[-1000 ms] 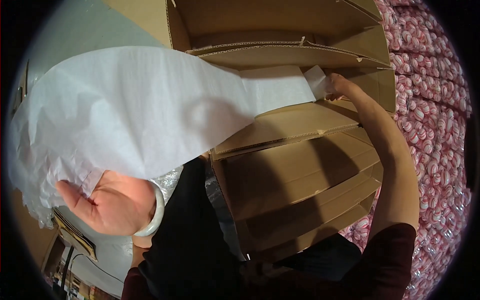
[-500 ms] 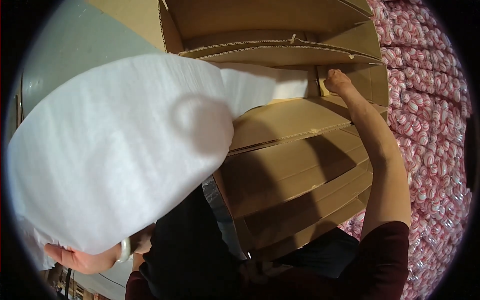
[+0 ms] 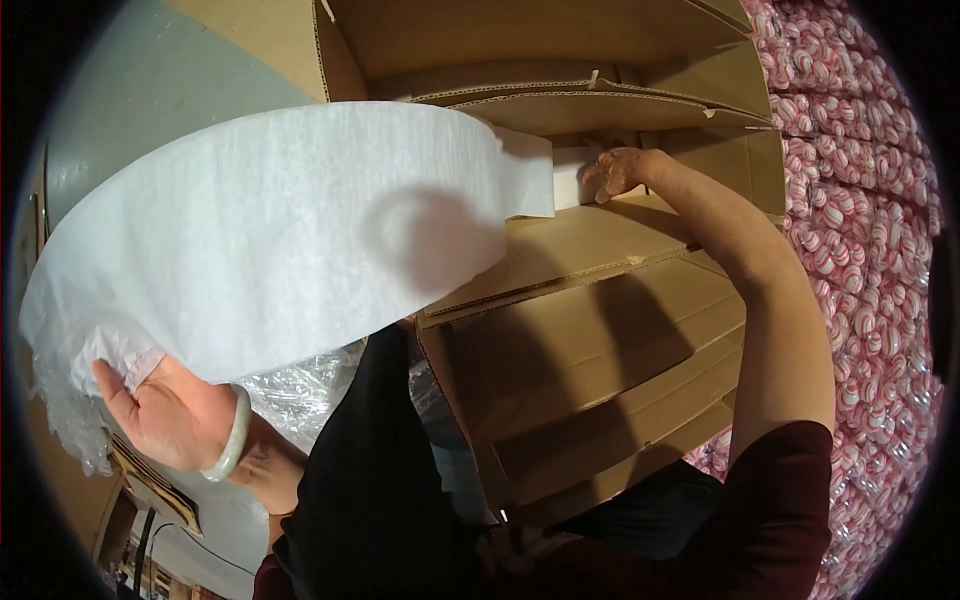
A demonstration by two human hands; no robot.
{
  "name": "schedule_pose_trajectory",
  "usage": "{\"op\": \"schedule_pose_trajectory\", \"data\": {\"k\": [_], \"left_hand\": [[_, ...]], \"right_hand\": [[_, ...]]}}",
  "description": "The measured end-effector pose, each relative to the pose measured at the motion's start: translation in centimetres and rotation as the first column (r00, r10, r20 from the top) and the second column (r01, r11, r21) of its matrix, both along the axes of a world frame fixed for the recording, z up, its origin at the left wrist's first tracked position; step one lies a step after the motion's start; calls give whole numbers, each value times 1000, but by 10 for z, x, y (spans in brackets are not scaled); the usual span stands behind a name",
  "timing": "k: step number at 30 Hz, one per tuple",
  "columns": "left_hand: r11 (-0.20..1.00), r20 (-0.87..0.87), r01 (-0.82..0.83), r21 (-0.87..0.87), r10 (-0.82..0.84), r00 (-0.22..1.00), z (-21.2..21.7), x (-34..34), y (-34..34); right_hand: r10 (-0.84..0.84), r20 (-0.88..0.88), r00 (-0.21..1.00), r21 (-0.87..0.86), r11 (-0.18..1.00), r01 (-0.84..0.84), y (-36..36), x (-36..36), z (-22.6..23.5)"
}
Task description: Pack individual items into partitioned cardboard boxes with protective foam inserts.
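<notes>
White foam sheet stretched in a broad band from lower left to upper right, across the front of the stacked cardboard boxes. Held at both ends. Left hand low at the left, palm up, fingers curled and pinching the crumpled lower corner of the sheet; pale bangle on that wrist. Right hand reaching up to the far end, fingers pressed together on the narrow strip where it meets the upper edge of a box flap; probably tucking against the cardboard, though the exact grip is hard to tell from here. Sheet bowed and slack in the middle, with a round shadow on it. Clear crinkled plastic wrap bunched just below the sheet, beside the left wrist. Open flaps of the top box above the right hand. Pink-and-white patterned surface along the right edge, behind the right forearm. Dark red sleeve at the lower right corner. Dark clothing between the arms.
</notes>
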State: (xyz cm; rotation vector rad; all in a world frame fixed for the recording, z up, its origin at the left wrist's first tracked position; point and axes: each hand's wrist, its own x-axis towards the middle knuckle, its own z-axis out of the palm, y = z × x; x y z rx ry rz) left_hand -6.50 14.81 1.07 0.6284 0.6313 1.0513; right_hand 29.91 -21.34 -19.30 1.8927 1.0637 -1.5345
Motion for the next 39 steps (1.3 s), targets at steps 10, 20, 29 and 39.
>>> {"op": "schedule_pose_trajectory", "data": {"k": [10,20,29,39], "left_hand": [[991,-120,-72,-112,59,991,-7,7,-1],[903,205,-119,412,35,978,31,-22,-8],[933,43,-264,245,261,964,16,-28,-2],[943,142,-255,215,228,963,15,-26,8]], "right_hand": [[-87,150,985,279,959,42,-57,-25,-41],[-46,550,834,4,999,53,-91,20,-27],[-304,109,946,306,916,259,-12,-51,10],[-70,220,973,265,964,9,64,-60,3]]}}
